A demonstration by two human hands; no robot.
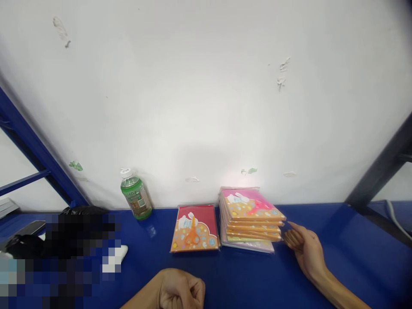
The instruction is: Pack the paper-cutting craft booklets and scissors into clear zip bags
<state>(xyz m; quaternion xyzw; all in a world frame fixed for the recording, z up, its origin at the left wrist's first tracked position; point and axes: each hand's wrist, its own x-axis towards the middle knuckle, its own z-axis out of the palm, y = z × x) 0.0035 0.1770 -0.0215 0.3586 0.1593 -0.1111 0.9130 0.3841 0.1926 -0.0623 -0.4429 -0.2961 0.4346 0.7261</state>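
A stack of several flat colourful packets [251, 219], pink and orange on top, lies on the blue table [334, 240] against the white wall. My right hand [304, 249] rests at the stack's right edge with its fingers curled against the packets' sides. A single red and orange packet [195, 228] lies flat just left of the stack. My left hand [180, 289] is a closed fist on the table near the front edge, below the single packet, with nothing visible in it.
A green bottle with a white cap [135, 195] stands at the wall left of the packets. Dark objects and a blurred patch [64, 253] fill the table's left. Blue and dark frame bars rise at both sides.
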